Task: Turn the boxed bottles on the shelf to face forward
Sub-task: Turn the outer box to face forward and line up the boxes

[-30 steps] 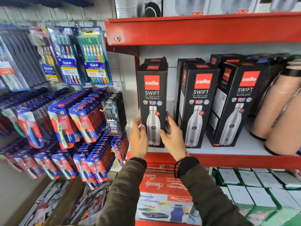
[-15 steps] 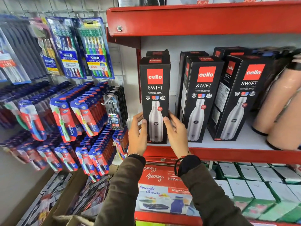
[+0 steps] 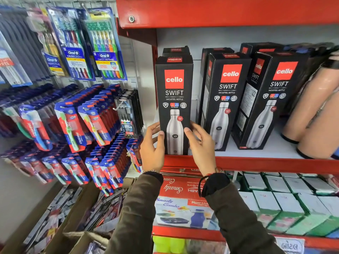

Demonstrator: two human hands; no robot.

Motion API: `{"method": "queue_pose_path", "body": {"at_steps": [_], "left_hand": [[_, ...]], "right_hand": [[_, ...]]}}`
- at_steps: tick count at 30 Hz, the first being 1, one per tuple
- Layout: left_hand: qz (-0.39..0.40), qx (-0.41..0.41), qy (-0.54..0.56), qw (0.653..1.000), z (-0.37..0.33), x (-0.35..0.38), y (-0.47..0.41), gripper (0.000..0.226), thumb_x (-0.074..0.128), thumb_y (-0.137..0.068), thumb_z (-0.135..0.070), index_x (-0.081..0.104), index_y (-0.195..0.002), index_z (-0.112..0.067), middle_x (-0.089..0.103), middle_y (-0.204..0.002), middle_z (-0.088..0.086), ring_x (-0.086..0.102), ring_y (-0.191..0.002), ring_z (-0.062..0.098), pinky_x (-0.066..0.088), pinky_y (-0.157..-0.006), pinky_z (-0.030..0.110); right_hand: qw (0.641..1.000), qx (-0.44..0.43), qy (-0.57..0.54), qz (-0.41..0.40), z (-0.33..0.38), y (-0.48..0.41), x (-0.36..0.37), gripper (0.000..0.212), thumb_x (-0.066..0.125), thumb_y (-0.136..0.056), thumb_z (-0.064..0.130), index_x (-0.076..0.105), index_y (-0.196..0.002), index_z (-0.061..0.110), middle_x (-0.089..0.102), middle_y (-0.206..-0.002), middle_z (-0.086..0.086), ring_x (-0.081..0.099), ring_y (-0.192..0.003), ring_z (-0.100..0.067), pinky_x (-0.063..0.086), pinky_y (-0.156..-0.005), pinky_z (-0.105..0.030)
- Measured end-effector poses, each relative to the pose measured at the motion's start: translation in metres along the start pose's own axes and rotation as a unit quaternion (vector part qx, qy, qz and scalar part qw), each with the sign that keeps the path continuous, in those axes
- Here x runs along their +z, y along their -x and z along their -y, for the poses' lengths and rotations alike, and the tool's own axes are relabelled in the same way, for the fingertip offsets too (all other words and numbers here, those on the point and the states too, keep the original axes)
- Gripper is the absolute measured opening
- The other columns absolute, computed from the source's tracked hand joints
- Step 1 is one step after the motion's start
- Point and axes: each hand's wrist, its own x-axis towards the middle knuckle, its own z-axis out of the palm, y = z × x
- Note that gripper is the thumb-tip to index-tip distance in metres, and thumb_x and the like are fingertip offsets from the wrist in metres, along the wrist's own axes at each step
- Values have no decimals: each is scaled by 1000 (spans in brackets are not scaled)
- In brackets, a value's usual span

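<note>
Red metal shelf (image 3: 256,163) beside a wall rack of toothbrush packs (image 3: 77,44). Three black boxed bottles stand along its front edge: the middle box (image 3: 224,99) and right box (image 3: 269,99) sit angled, while the left box (image 3: 174,99) faces forward, its lower sides clasped between the left hand (image 3: 153,149) and right hand (image 3: 200,147).

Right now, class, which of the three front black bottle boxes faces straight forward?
The leftmost box, held between both hands: only its front panel shows. The middle box and right box are angled, showing a side panel.
</note>
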Motion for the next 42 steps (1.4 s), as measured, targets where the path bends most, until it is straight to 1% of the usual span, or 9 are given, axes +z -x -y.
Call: {"method": "queue_pose_path", "body": {"at_steps": [6, 12, 18, 22, 27, 30, 33, 38, 42], "left_hand": [[-50, 2, 5, 999, 1, 8, 6, 26, 52, -103, -28, 58, -127, -35, 64, -124, -19, 60, -111, -7, 45, -88, 9], [-176, 116, -37, 977, -14, 32, 22, 37, 53, -99, -6, 53, -135, -13, 52, -131, 8, 50, -114, 34, 44, -99, 45], [-51, 210, -9, 976, -46, 77, 40, 35, 48, -100, -2, 54, -134, -5, 54, -127, 8, 53, -111, 32, 46, -98, 43], [41, 132, 56, 989, -49, 112, 44, 44, 44, -105, -12, 39, -149, -9, 45, -150, 3, 46, -140, 22, 38, -118, 45], [69, -75, 61, 993, -45, 139, 23, 52, 36, -108, -20, 24, -158, -13, 27, -164, -3, 23, -155, 14, 16, -125, 25], [96, -154, 57, 982, -46, 142, 18, 50, 36, -109, -24, 30, -157, -12, 34, -164, 3, 28, -155, 18, 18, -113, 15], [99, -165, 54, 980, -50, 141, 22, 48, 36, -109, -29, 36, -154, -14, 42, -159, 4, 35, -150, 18, 22, -105, 12], [88, -163, 35, 982, -49, 137, 27, 47, 38, -108, -30, 39, -153, -15, 46, -156, 5, 39, -147, 18, 24, -100, 9], [79, -156, 26, 984, -46, 129, 36, 46, 42, -106, -34, 45, -150, -18, 52, -151, 1, 46, -141, 14, 28, -105, 18]], "right_hand": [[1000, 2, 4, 9, 7, 7, -5, 36, 60, -100, 28, 59, -136, 24, 63, -124, 16, 61, -100, 20, 49, -88, -5], [986, -62, 16, -156, 6, 11, -33, 30, 62, -99, 22, 63, -129, 23, 57, -128, 11, 62, -102, 4, 48, -82, -9], [976, -54, 33, -209, -3, -2, -68, 39, 57, -102, 26, 52, -140, 25, 44, -139, 0, 51, -126, -16, 48, -108, -43], [984, -32, 40, -171, -10, -9, -80, 49, 57, -100, 34, 43, -145, 25, 42, -150, -1, 43, -141, -17, 37, -119, -50], [993, 26, 59, -103, -9, -24, -94, 52, 51, -105, 29, 39, -153, 13, 41, -159, -7, 38, -148, -21, 29, -121, -31], [993, 57, 71, -69, -14, -30, -100, 47, 47, -106, 25, 41, -151, 10, 49, -153, -9, 44, -142, -18, 27, -95, -6], [994, 50, 78, -66, -14, -31, -104, 44, 48, -106, 24, 47, -148, 11, 57, -139, -4, 46, -121, -5, 30, -81, 2], [994, 46, 70, -63, -16, -26, -108, 44, 52, -105, 26, 49, -146, 12, 51, -123, 11, 47, -118, -3, 34, -91, -7], [996, 42, 64, -56, -18, -17, -113, 43, 57, -102, 25, 53, -143, 12, 56, -124, 12, 55, -102, 15, 36, -78, 9]]}}
